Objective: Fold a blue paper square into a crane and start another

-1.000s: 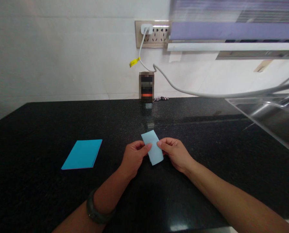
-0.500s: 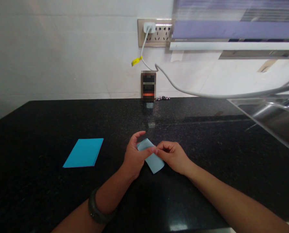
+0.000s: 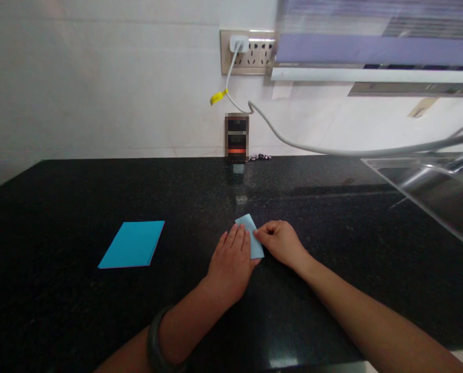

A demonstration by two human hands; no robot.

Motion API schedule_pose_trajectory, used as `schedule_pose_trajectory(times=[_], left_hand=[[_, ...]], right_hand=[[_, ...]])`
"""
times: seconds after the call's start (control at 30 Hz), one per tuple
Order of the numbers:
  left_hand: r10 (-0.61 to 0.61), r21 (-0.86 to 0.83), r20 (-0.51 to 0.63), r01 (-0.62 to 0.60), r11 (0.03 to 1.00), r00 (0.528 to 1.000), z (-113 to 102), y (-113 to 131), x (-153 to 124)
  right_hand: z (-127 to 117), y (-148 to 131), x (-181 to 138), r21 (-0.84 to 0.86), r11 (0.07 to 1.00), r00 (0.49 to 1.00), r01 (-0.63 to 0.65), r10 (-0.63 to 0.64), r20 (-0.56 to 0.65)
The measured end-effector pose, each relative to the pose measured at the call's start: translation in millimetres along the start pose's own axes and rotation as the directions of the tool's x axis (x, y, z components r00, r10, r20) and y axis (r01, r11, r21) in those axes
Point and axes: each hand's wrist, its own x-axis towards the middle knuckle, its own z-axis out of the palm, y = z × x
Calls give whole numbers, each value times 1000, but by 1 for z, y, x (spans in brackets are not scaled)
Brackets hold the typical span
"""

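A small pale blue folded paper point(image 3: 254, 239) lies on the black stone counter point(image 3: 60, 207) in front of me. My left hand point(image 3: 231, 261) rests flat on the paper's left part, fingers stretched out and together. My right hand point(image 3: 280, 241) has its fingers curled, and its fingertips pinch the paper's right edge. Most of the paper is hidden under my left hand. A dark bangle point(image 3: 155, 344) sits on my left wrist.
A brighter blue stack of paper point(image 3: 132, 244) lies to the left. A small dark device point(image 3: 237, 137) leans on the wall at the back, beneath a socket strip point(image 3: 249, 52) with a white charger and cable. A steel sink point(image 3: 429, 181) is at the right.
The paper went from held up between both hands to lying on the counter. My left hand opened and now presses flat on it; my right hand still pinches its edge.
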Motion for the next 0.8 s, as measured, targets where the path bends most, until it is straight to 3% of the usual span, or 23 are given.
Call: schedule_pose_trajectory(times=[0.33, 0.63, 0.7, 0.8], left_hand=[[67, 2, 53, -67, 998, 996, 3, -6, -7], [117, -21, 83, -116, 993, 990, 4, -11, -8], [128, -20, 94, -126, 992, 987, 3, -12, -8], [134, -16, 112, -133, 991, 985, 3, -12, -8]], right_hand=[[-14, -16, -3, -398, 917, 998, 34, -11, 59], [-22, -8, 5, -392, 914, 989, 100, -47, 143], [-31, -5, 6, -321, 906, 948, 274, -199, 247], [-45, 1, 3, -236, 781, 788, 578, -459, 409]])
